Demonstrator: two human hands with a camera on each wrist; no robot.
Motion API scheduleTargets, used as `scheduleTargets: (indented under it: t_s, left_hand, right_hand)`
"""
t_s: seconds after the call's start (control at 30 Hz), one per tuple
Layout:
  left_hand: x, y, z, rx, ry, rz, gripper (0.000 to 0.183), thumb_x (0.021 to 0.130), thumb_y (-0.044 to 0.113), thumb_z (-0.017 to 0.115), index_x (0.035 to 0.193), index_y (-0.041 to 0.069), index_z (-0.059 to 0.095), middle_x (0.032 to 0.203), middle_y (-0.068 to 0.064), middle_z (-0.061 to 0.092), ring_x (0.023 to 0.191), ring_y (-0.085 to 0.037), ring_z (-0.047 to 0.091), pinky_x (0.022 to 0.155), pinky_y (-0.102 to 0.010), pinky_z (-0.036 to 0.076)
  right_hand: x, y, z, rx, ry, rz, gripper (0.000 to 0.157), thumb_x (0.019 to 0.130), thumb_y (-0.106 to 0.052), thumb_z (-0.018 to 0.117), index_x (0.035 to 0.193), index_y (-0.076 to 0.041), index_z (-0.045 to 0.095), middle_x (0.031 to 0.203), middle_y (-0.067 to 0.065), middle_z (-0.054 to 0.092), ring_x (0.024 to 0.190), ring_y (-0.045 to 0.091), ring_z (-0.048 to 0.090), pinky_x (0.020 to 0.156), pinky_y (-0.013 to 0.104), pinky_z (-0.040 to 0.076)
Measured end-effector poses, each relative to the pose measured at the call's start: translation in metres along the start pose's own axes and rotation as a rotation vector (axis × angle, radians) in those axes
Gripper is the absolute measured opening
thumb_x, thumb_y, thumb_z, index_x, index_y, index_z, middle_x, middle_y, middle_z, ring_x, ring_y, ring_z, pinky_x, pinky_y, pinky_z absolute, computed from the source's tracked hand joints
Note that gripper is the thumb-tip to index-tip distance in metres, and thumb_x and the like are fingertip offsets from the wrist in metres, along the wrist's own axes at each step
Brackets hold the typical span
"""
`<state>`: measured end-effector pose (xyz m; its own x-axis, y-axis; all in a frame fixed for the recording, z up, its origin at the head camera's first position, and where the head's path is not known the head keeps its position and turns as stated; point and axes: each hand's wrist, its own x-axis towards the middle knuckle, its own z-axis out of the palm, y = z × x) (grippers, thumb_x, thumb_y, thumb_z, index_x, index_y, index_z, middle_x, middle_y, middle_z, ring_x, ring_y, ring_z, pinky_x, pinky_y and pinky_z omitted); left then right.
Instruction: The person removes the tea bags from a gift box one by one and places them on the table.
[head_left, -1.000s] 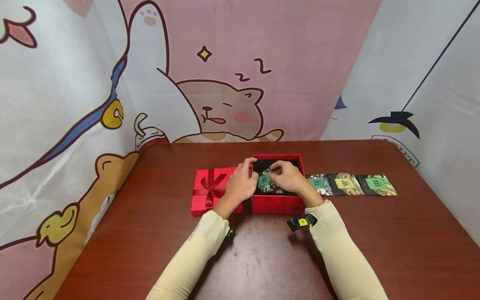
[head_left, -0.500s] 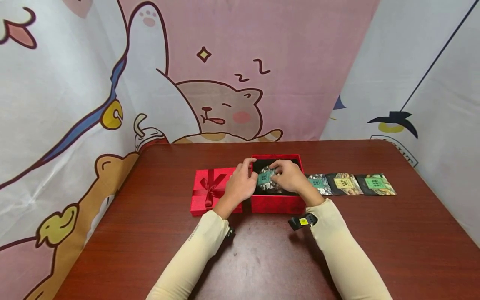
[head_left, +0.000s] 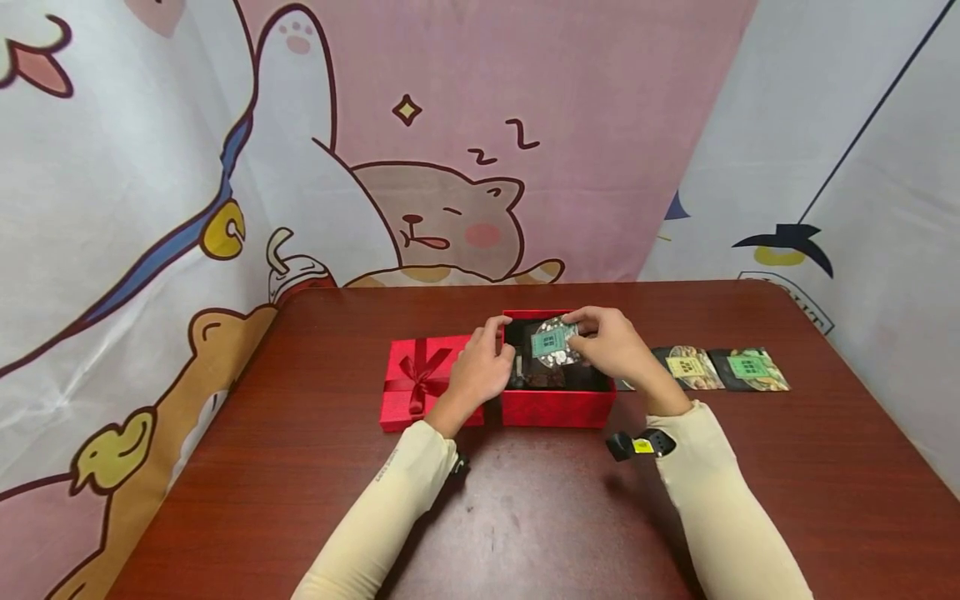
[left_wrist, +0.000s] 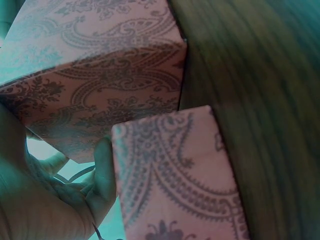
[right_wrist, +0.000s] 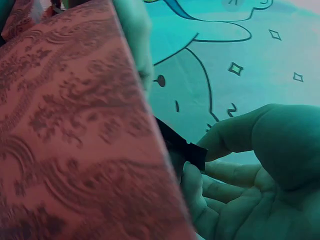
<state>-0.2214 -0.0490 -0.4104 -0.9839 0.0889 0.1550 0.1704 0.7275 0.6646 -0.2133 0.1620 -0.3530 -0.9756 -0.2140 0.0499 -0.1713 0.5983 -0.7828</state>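
A red gift box (head_left: pixel 558 410) with a black interior stands uncovered at the middle of the table. My left hand (head_left: pixel 480 367) holds its left side, with fingertips at the left rim. In the left wrist view, that hand (left_wrist: pixel 60 200) sits low beside the patterned box wall (left_wrist: pixel 115 80). My right hand (head_left: pixel 615 340) pinches a dark flat packet (head_left: pixel 553 342) with a teal label by its right side, tilted over the box opening. From the right wrist, thumb and fingers of the hand (right_wrist: pixel 250 165) grip the black packet edge (right_wrist: pixel 197 154), partly hidden by the box wall.
The red lid (head_left: pixel 408 375) with a ribbon bow lies left of the box. Right of it, packets with a yellow label (head_left: pixel 690 367) and a green label (head_left: pixel 750 367) lie in a row; another is mostly hidden behind my right wrist. Brown table (head_left: pixel 510 517) underneath.
My right hand has moved right and slightly up, drawing the teal-labelled packet up from inside the box. A dark shape with brown print now shows inside the box. My left hand stays put.
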Motion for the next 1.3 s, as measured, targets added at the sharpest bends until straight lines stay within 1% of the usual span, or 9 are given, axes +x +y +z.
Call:
scheduleTargets:
  t_s: [0.17, 0.27, 0.4, 0.53, 0.67, 0.9, 1.07, 1.13, 1.3]
  left_hand:
    - [0.000, 0.000, 0.001, 0.004, -0.007, 0.001, 0.047, 0.095, 0.025, 0.044, 0.141, 0.029, 0.046, 0.129, -0.004, 0.057, 0.107, -0.032, 0.060, 0.081, -0.051, 0.048]
    - [0.000, -0.001, 0.001, 0.002, -0.006, -0.002, 0.046, 0.096, 0.024, 0.045, 0.141, 0.029, 0.046, 0.129, -0.004, 0.057, 0.108, -0.032, 0.060, 0.082, -0.052, 0.048]
    - [0.000, -0.001, 0.000, -0.003, 0.001, -0.009, 0.045, 0.096, 0.022, 0.047, 0.140, 0.029, 0.047, 0.128, -0.004, 0.058, 0.107, -0.033, 0.060, 0.083, -0.053, 0.048]
    - [0.000, -0.001, 0.000, -0.002, -0.003, -0.015, 0.045, 0.096, 0.022, 0.048, 0.140, 0.029, 0.047, 0.128, -0.004, 0.058, 0.110, -0.031, 0.060, 0.085, -0.052, 0.047]
    - [0.000, 0.000, 0.000, 0.000, -0.003, -0.017, 0.046, 0.095, 0.023, 0.047, 0.140, 0.029, 0.047, 0.128, -0.003, 0.058, 0.110, -0.030, 0.059, 0.085, -0.052, 0.047]
    - [0.000, 0.000, 0.001, -0.008, 0.004, -0.002, 0.046, 0.095, 0.023, 0.046, 0.140, 0.029, 0.047, 0.127, -0.003, 0.058, 0.110, -0.030, 0.059, 0.086, -0.052, 0.047]
    - [0.000, -0.001, 0.001, -0.014, 0.002, -0.003, 0.045, 0.095, 0.022, 0.047, 0.140, 0.029, 0.047, 0.128, -0.004, 0.058, 0.107, -0.032, 0.060, 0.084, -0.052, 0.047]
    - [0.000, -0.001, 0.001, -0.014, 0.001, -0.006, 0.045, 0.095, 0.022, 0.047, 0.140, 0.029, 0.047, 0.128, -0.004, 0.058, 0.107, -0.032, 0.060, 0.084, -0.052, 0.047]
    - [0.000, -0.001, 0.001, -0.016, 0.003, -0.002, 0.045, 0.095, 0.022, 0.047, 0.140, 0.029, 0.047, 0.129, -0.004, 0.057, 0.109, -0.032, 0.060, 0.084, -0.053, 0.047]
  right_hand:
    - [-0.011, 0.002, -0.013, 0.017, 0.015, -0.008, 0.034, 0.093, -0.003, 0.059, 0.126, 0.004, 0.060, 0.108, 0.025, 0.064, 0.074, 0.024, 0.063, 0.065, 0.039, 0.057]
    - [-0.017, 0.006, -0.020, 0.007, 0.041, -0.009, 0.034, 0.093, -0.004, 0.060, 0.127, 0.003, 0.061, 0.113, 0.025, 0.064, 0.080, 0.025, 0.063, 0.066, 0.035, 0.055]
    - [-0.022, 0.013, -0.028, 0.028, 0.061, 0.000, 0.035, 0.094, -0.006, 0.061, 0.127, 0.002, 0.061, 0.118, 0.026, 0.064, 0.082, 0.026, 0.063, 0.065, 0.032, 0.054]
    - [-0.028, 0.017, -0.036, 0.059, 0.055, 0.021, 0.036, 0.095, -0.007, 0.060, 0.129, 0.002, 0.059, 0.122, 0.027, 0.062, 0.083, 0.026, 0.064, 0.065, 0.036, 0.057]
    - [-0.035, 0.021, -0.043, 0.059, 0.054, 0.029, 0.036, 0.095, -0.007, 0.060, 0.130, 0.002, 0.058, 0.121, 0.028, 0.063, 0.088, 0.025, 0.064, 0.067, 0.034, 0.057]
    - [-0.047, 0.034, -0.057, 0.113, 0.040, 0.011, 0.038, 0.095, -0.006, 0.059, 0.131, 0.005, 0.056, 0.105, 0.022, 0.066, 0.074, 0.012, 0.059, 0.061, 0.030, 0.054]
    - [-0.054, 0.046, -0.068, 0.108, 0.040, 0.024, 0.040, 0.097, -0.009, 0.057, 0.134, 0.004, 0.054, 0.106, 0.020, 0.066, 0.075, 0.011, 0.056, 0.061, 0.030, 0.054]
    - [-0.056, 0.050, -0.071, 0.105, 0.040, 0.033, 0.040, 0.098, -0.010, 0.057, 0.135, 0.004, 0.053, 0.105, 0.018, 0.066, 0.068, 0.013, 0.055, 0.059, 0.030, 0.053]
    - [-0.062, 0.058, -0.078, 0.153, 0.045, 0.058, 0.040, 0.097, -0.009, 0.057, 0.135, 0.004, 0.051, 0.094, 0.000, 0.067, 0.055, 0.015, 0.052, 0.054, 0.029, 0.050]
